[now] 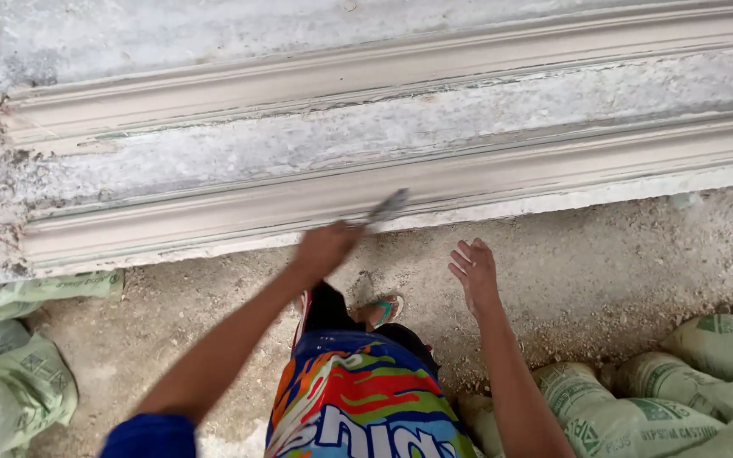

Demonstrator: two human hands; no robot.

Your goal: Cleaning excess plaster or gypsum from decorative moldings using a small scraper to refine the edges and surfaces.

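Note:
My left hand (326, 248) is closed around the handle of a small metal trowel (388, 206), whose blade points up and right against the lower edge of a long pale plaster moulding (434, 182). The blade is blurred. My right hand (474, 270) hangs free to the right, fingers spread, holding nothing, just below the moulding's white bottom edge. The moulding runs across the whole view with two raised profiled bands and a rough grey strip (366, 127) between them.
Pale green cement sacks lie at the lower right (663, 399) and lower left (10, 382). Gritty sandy ground (604, 271) lies below the moulding. My colourful shorts (358, 399) and a sandalled foot (383, 310) show at the bottom centre.

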